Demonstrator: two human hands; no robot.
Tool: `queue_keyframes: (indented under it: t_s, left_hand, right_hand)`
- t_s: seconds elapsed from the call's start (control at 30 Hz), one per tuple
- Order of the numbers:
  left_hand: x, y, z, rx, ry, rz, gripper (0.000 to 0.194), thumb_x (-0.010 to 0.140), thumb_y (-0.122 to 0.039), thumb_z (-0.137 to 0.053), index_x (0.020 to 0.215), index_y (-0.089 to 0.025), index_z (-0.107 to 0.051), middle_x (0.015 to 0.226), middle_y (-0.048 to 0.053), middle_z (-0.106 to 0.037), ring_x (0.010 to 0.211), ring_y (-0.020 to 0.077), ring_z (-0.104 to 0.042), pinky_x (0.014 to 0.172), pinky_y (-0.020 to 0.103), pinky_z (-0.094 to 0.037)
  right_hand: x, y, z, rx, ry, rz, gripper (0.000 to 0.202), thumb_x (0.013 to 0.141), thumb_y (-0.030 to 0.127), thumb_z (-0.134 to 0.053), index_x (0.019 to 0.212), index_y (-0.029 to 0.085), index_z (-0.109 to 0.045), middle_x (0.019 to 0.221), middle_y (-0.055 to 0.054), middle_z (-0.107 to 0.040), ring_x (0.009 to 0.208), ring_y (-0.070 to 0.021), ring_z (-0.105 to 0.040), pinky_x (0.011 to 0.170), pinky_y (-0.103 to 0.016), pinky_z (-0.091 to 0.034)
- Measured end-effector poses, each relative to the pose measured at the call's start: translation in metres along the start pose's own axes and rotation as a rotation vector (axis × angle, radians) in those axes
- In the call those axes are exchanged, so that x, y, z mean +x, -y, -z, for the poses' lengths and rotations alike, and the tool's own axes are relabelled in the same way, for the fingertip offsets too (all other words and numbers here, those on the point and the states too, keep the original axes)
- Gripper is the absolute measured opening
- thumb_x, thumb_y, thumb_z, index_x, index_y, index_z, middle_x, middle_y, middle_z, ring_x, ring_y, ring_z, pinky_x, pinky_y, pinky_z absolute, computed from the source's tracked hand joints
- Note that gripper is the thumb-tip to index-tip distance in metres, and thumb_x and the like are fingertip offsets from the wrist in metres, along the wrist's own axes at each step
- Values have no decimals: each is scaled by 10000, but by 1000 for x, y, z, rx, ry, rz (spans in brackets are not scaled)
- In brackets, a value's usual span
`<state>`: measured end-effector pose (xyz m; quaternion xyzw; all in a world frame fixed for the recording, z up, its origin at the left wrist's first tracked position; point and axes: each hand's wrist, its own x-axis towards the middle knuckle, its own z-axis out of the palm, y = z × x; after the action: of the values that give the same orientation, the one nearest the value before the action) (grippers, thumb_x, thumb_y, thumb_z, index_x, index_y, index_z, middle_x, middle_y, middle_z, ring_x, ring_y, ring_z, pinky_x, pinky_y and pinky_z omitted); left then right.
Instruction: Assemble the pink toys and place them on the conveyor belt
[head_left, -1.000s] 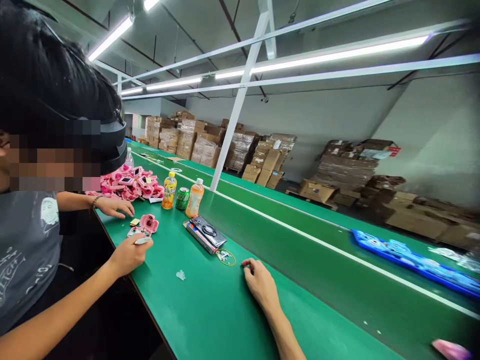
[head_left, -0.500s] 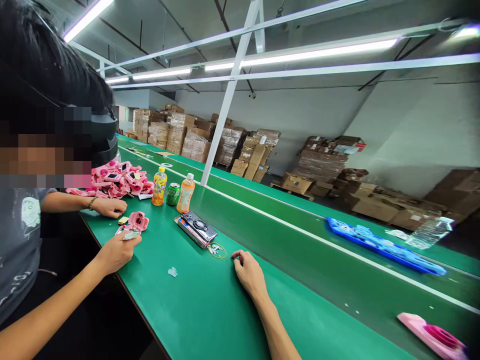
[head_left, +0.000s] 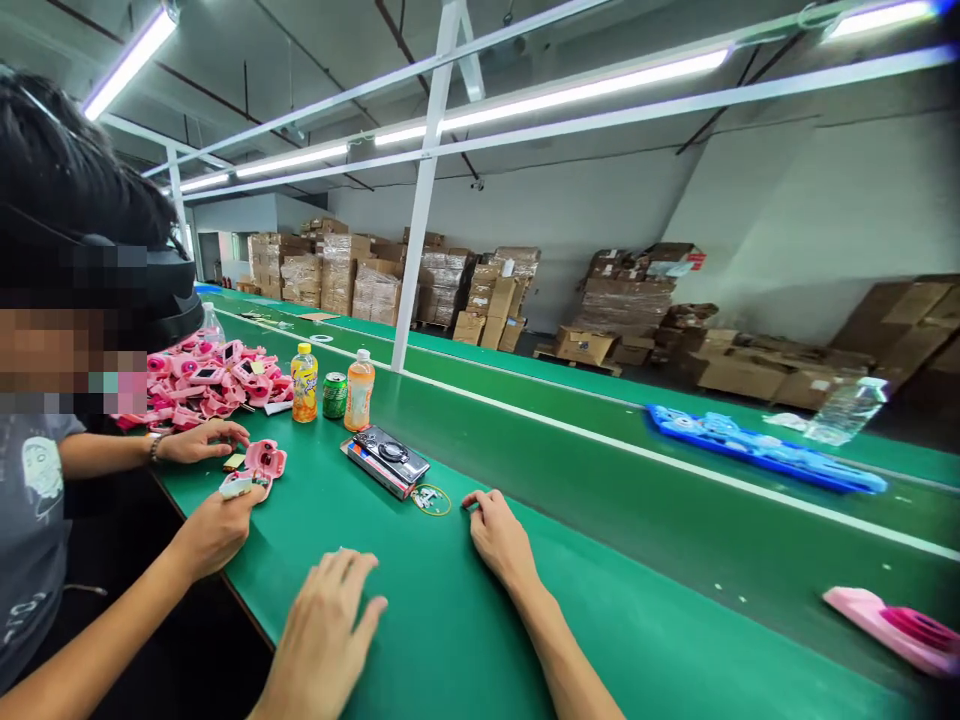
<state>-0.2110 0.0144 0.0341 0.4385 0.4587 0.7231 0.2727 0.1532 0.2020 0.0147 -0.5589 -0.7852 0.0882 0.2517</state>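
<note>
My left hand (head_left: pixel 322 625) hovers low over the near side of the green table, fingers and thumb spread, holding nothing that I can see. Resting on the table to its right is my right hand (head_left: pixel 499 540), its fingers loosely bent and nothing visible in them. Just left of those fingertips, small white parts (head_left: pixel 427 498) lie within a thin yellow ring. A flat box with a dark phone-like item (head_left: pixel 390 455) on top lies behind them. At left, a co-worker's hand (head_left: pixel 217 530) holds a whitish piece by an opened pink case (head_left: pixel 264 462); their other hand (head_left: pixel 199 440) rests close by.
Pink toy-like parts (head_left: pixel 202 380) are heaped beyond the co-worker's hands. Two drink bottles (head_left: pixel 304 385) and a green can (head_left: pixel 334 396) stand near the heap. A blue tray (head_left: pixel 765 450) and a clear bottle (head_left: pixel 844 412) are at right, with a pink piece (head_left: pixel 892 625) nearer.
My left hand has come into view from below, over the table. My right hand stays in place. The co-worker's far hand has opened somewhat, and the view has shifted slightly.
</note>
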Motion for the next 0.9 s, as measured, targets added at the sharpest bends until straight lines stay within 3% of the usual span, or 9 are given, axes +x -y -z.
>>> queue_keyframes:
  t_s: [0.17,0.3,0.4,0.5,0.67,0.8,0.9]
  left_hand:
    - [-53,32,-58,322,37,76,161,866,-426,-647,869,-267,-678,841,57,-609,860,289,-641,781,399,-568]
    - [-76,42,-87,886,101,41,272,863,-437,-614,1048,-254,-693,994,72,-630,973,316,-624,912,469,-486]
    - [-76,37,-89,1026,123,60,238,942,-388,-487,1069,-265,-647,930,37,-627,868,267,-642,800,393,-479]
    - [-78,32,-88,1051,127,20,149,946,-351,-498,893,-252,-596,865,13,-616,805,234,-621,746,349,-443]
    - [-83,31,-88,1167,227,-67,340,934,-386,-582,645,-221,-513,775,6,-575,795,225,-571,778,366,-431]
    - [-81,31,-88,1171,240,-45,319,935,-346,-566,643,-218,-555,951,24,-610,879,218,-601,794,366,-474]
    - [-81,34,-89,1163,150,-67,144,911,-364,-581,873,-238,-641,1093,50,-607,982,250,-635,842,396,-521]
  right_hand:
    - [-2,3,2,-17,19,-17,276,941,100,-417,994,203,-668,985,-35,-595,747,-128,-576,671,-233,-357]
    - [-1,4,3,-41,31,-25,274,938,97,-423,998,201,-669,988,-35,-611,766,-132,-582,675,-233,-356]
    - [-1,4,3,-46,33,-27,278,941,103,-417,1010,194,-670,987,-42,-614,770,-135,-575,681,-237,-353]
    - [-1,4,3,-39,33,-22,277,933,98,-421,1014,188,-670,988,-47,-612,759,-134,-560,692,-239,-351]
    - [-3,5,4,-24,27,-23,270,931,107,-423,1006,192,-669,972,-41,-610,731,-133,-540,677,-243,-341]
    - [-3,6,5,-20,29,-30,261,937,108,-425,997,189,-666,976,-42,-614,726,-134,-539,676,-246,-340]
    - [-3,6,5,-21,28,-29,260,941,109,-425,995,192,-665,980,-42,-617,725,-134,-544,672,-247,-339]
